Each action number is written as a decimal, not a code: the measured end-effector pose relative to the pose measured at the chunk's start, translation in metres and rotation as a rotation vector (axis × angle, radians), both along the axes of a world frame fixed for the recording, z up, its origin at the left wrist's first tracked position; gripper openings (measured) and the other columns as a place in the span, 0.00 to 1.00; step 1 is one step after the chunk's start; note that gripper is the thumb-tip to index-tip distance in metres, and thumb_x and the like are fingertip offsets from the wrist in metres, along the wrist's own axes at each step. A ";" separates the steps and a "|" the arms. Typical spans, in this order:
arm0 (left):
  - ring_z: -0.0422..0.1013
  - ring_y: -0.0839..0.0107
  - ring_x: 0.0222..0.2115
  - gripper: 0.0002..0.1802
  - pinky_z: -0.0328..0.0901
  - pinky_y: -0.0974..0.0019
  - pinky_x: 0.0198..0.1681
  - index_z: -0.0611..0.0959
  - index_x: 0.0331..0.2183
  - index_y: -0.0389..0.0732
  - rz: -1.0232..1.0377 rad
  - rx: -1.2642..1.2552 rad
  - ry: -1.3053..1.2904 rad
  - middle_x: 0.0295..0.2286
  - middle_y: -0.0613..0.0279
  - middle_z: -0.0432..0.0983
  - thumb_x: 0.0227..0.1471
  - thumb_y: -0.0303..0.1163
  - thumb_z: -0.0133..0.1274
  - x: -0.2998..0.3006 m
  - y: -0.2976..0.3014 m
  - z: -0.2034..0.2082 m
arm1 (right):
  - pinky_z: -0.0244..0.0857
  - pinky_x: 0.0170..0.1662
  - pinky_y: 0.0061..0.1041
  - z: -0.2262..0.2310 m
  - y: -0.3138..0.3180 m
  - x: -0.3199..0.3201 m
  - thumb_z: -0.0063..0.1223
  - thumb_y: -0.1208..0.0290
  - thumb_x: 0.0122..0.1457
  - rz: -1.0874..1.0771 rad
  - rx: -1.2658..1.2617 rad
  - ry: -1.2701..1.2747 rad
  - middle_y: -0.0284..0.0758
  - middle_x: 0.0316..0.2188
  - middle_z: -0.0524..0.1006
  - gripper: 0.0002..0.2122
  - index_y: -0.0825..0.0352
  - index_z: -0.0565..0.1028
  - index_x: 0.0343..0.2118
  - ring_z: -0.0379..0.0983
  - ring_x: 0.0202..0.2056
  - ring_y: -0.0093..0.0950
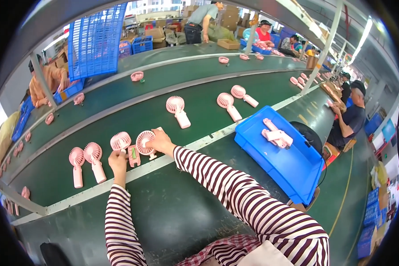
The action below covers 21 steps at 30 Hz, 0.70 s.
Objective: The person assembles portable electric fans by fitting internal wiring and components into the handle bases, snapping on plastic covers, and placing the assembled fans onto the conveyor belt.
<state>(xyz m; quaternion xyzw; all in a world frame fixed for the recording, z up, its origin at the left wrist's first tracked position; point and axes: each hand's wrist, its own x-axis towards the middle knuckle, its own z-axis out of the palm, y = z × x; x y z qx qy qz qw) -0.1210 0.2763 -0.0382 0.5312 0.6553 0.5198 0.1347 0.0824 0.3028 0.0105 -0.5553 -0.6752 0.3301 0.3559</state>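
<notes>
On the green conveyor belt, my left hand [118, 165] closes around the neck of a pink handheld fan [120, 141], whose round grille points away from me. Beside it my right hand [162, 142] grips another pink fan [143, 141] by its round head. Between the hands an opened pink handle [134, 156] shows a green part inside; which fan it belongs to I cannot tell. Left of my hands lie two whole fans, the closer being a pink fan [92, 153]. Farther right on the belt rests a single fan [176, 105].
A blue tray [252, 144] holding several pink handle parts [277, 134] stands at my right. A metal rail [199, 142] separates my worktop from the belt. Co-workers sit along the line, one in a dark shirt [351, 113]. A blue crate [95, 42] stands tilted across the belt.
</notes>
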 end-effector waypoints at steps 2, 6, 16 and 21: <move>0.69 0.73 0.19 0.09 0.66 0.71 0.20 0.78 0.24 0.31 -0.166 -0.104 -0.509 0.19 0.59 0.73 0.45 0.29 0.52 0.003 -0.020 0.018 | 0.68 0.36 0.27 0.010 -0.018 0.009 0.62 0.69 0.38 0.036 -0.065 0.300 0.41 0.35 0.75 0.28 0.75 0.67 0.44 0.74 0.35 0.31; 0.69 0.73 0.20 0.10 0.67 0.72 0.18 0.77 0.26 0.30 -0.235 -0.180 -0.614 0.23 0.60 0.72 0.47 0.29 0.49 -0.003 -0.056 0.034 | 0.69 0.29 0.24 0.040 -0.076 0.028 0.60 0.70 0.41 -0.042 -0.155 0.610 0.37 0.32 0.76 0.22 0.72 0.69 0.41 0.74 0.33 0.26; 0.59 0.77 0.08 0.08 0.51 0.76 0.08 0.76 0.29 0.35 -0.169 -0.417 -0.676 0.19 0.59 0.73 0.45 0.29 0.49 -0.026 -0.144 0.043 | 0.65 0.22 0.19 0.048 -0.222 0.083 0.57 0.70 0.47 0.055 -0.372 0.911 0.32 0.27 0.76 0.14 0.66 0.71 0.38 0.73 0.24 0.21; 0.59 0.77 0.08 0.06 0.51 0.74 0.07 0.75 0.28 0.37 -0.193 -0.379 -0.475 0.19 0.59 0.73 0.45 0.29 0.48 -0.052 -0.183 0.042 | 0.67 0.23 0.21 0.022 -0.265 0.094 0.56 0.71 0.48 0.071 -0.389 0.958 0.34 0.29 0.76 0.14 0.67 0.70 0.39 0.73 0.27 0.22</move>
